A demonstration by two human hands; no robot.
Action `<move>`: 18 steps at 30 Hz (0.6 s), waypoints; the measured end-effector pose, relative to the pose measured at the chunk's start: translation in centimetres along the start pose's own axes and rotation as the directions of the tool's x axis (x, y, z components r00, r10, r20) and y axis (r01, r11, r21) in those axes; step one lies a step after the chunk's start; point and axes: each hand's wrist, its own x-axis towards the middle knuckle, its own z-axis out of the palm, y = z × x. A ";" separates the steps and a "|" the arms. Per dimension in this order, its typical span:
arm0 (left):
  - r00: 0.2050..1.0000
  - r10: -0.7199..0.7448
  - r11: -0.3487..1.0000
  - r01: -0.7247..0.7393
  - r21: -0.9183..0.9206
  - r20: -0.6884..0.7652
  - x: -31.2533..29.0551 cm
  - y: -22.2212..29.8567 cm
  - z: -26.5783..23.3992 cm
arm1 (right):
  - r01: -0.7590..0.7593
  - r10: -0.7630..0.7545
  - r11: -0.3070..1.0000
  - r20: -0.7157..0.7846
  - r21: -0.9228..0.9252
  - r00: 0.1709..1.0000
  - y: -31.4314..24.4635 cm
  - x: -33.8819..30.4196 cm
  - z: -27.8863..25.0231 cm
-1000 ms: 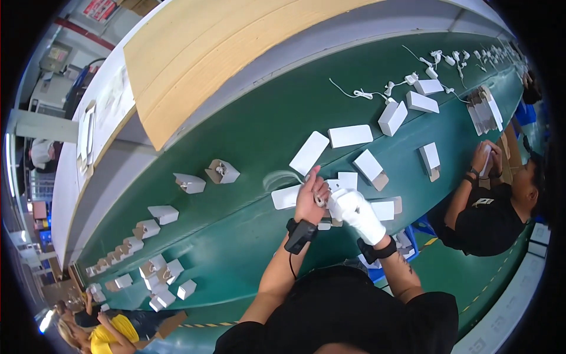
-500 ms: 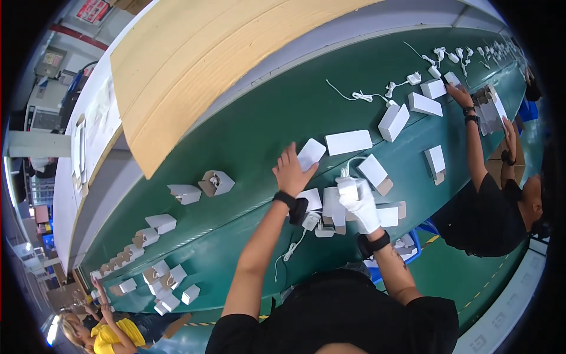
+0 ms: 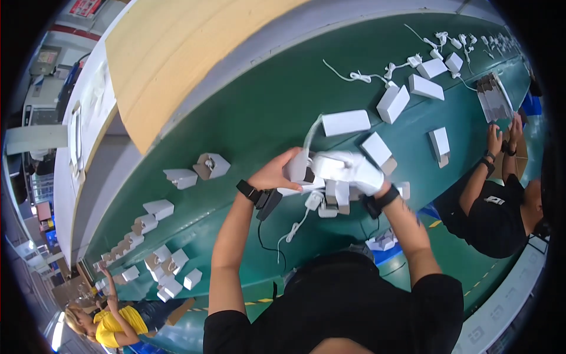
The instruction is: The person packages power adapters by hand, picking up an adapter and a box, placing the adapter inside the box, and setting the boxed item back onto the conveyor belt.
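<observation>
Left hand (image 3: 272, 172), bare, at the centre of the frame: fingers and thumb curved around an open white box (image 3: 295, 169). Just to its right, the gloved right hand (image 3: 361, 172) is closed on a white adapter (image 3: 331, 167), blurred against the glove, near the box's opening; a pale cable (image 3: 311, 131) arches above. Below the hands, another white charger (image 3: 313, 200) lies on the green counter (image 3: 253, 124), its cord trailing downward. Above them rests a closed white carton (image 3: 346, 123). Farther out, corded chargers (image 3: 414, 61) spread across the upper right, open boxes (image 3: 212, 166) stand at left, and a co-worker (image 3: 498, 203) sits at the right edge.
</observation>
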 end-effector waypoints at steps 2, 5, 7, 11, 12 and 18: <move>0.998 0.029 0.993 -0.023 0.111 -0.050 -0.8 3.0 0.7 | 0.251 -0.092 0.665 0.256 -0.704 0.962 -1.6 1.3 1.2; 0.984 0.119 0.932 -0.065 0.357 -0.133 -2.0 4.0 1.2 | 0.186 0.023 0.069 0.188 -0.980 0.982 -3.5 1.6 6.5; 0.947 0.100 0.972 -0.028 0.233 -0.304 -3.1 3.4 2.5 | 0.126 0.052 -0.264 0.116 -0.956 0.992 -3.2 1.3 6.8; 0.914 0.202 0.970 -0.137 0.199 -0.353 -3.0 1.9 3.1 | 0.488 -0.432 -0.063 0.465 -0.870 0.773 0.4 3.0 4.7; 0.908 0.256 0.959 -0.195 0.206 -0.331 -2.7 1.4 3.2 | 0.468 -0.395 -0.054 0.449 -0.882 0.802 2.0 3.3 4.7; 0.604 0.053 0.998 0.001 0.068 -0.795 -5.8 -7.5 -2.0 | -0.178 -0.256 0.109 -0.200 -0.978 0.946 10.4 -1.8 5.0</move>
